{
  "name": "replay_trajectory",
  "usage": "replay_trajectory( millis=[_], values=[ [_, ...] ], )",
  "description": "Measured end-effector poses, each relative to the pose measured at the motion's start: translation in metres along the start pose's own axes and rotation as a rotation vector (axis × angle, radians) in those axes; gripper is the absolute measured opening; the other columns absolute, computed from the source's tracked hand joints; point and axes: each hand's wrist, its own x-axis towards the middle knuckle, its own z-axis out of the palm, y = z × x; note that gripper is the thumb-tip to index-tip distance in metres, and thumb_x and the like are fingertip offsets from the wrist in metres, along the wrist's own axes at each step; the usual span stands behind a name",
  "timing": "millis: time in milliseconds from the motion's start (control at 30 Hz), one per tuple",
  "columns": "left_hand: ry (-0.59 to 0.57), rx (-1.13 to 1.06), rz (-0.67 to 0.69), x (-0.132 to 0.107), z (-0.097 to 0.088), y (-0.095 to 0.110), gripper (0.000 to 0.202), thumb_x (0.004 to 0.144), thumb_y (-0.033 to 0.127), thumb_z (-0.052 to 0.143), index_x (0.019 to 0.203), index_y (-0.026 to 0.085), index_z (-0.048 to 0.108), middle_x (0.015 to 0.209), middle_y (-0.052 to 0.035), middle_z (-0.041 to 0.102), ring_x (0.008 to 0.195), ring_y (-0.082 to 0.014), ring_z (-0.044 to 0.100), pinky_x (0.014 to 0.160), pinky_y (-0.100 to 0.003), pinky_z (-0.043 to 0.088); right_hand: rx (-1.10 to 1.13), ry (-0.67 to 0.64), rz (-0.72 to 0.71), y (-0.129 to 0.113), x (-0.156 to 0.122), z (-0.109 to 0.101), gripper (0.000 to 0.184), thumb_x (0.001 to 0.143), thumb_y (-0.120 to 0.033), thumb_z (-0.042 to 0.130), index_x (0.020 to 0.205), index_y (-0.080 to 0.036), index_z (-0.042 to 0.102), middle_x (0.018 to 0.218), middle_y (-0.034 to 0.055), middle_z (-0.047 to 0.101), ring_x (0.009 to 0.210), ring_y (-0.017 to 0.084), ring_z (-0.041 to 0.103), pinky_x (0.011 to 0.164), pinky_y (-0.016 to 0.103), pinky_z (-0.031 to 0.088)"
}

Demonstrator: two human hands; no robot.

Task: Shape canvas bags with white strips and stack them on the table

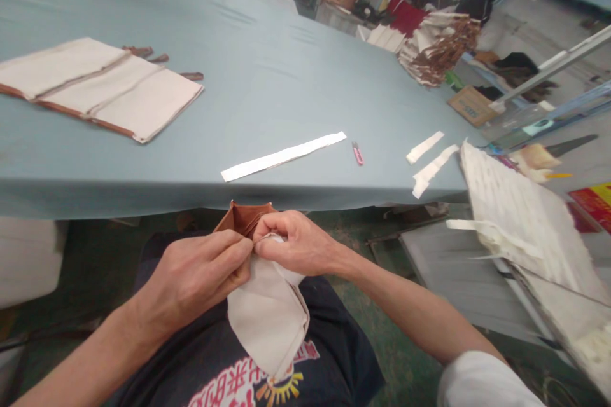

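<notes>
Both of my hands meet below the table's near edge, over my lap. My left hand (pixel 200 273) pinches the top of a cream fabric piece (pixel 267 318) with a brown leather-like trim (pixel 243 217). My right hand (pixel 296 243) is closed on the same piece from the right, fingers curled over its upper edge. The cream fabric hangs down over my dark printed shirt. The brown trim pokes up just behind my fingertips.
A long grey-blue table (pixel 267 76) lies ahead. On it are flat cream bags with brown trim (pixel 105 89), a long white strip (pixel 281 156), a small pink clipper (pixel 358 153) and short white strips (pixel 429 162). A white stack (pixel 520 216) leans at right. Fabric piles (pixel 439 44) sit beyond.
</notes>
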Motion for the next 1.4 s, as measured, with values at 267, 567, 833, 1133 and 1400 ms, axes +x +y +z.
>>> replay_trajectory(
  millis=[267,567,833,1133,1400],
  values=[
    [-0.034,-0.01,0.113,-0.011,-0.003,-0.005,0.014,0.114,0.014,0.055,0.112,0.019,0.068,0.086,-0.0027,0.079,0.065,-0.0172,0.073,0.062,-0.03,0.057,0.473,-0.219,0.144,0.0,-0.004,-0.001,0.012,0.083,-0.023,0.074,0.079,-0.019,0.063,0.069,-0.0073,0.057,0.062,0.009,0.045,0.059,0.022,0.036],
    [0.086,0.087,0.152,-0.013,0.001,-0.002,0.012,0.114,0.013,0.061,0.118,0.012,0.073,0.091,-0.0083,0.083,0.067,-0.0194,0.076,0.065,-0.032,0.061,0.473,-0.175,0.206,0.0,0.0,0.009,0.013,0.077,-0.028,0.07,0.074,-0.02,0.06,0.065,-0.007,0.055,0.058,0.009,0.043,0.054,0.022,0.033],
    [0.089,-0.068,-0.122,-0.019,0.005,0.009,0.01,0.11,0.016,0.064,0.118,0.019,0.068,0.091,-0.0048,0.084,0.072,-0.0186,0.081,0.077,-0.029,0.068,0.152,-0.07,0.068,-0.007,-0.013,0.001,0.005,0.078,-0.022,0.067,0.079,-0.021,0.062,0.068,-0.0077,0.054,0.062,0.01,0.043,0.056,0.023,0.033],
    [-0.143,-0.486,-0.387,-0.008,-0.009,0.01,0.026,0.117,0.023,0.049,0.104,0.025,0.072,0.089,0.0033,0.079,0.075,-0.0132,0.075,0.068,-0.021,0.054,-0.149,0.082,-0.376,0.006,-0.014,0.002,0.006,0.083,-0.026,0.061,0.082,-0.024,0.055,0.073,-0.0055,0.058,0.062,0.011,0.047,0.066,0.027,0.036],
    [-0.179,-0.212,-0.097,0.0,-0.015,0.01,0.038,0.12,0.021,0.041,0.087,0.024,0.06,0.069,0.0066,0.059,0.052,-0.0116,0.059,0.054,-0.029,0.041,-0.276,0.126,-0.508,0.009,-0.017,0.006,0.005,0.087,-0.021,0.059,0.084,-0.024,0.057,0.079,-0.0026,0.066,0.072,0.014,0.058,0.07,0.027,0.04]
  ],
)
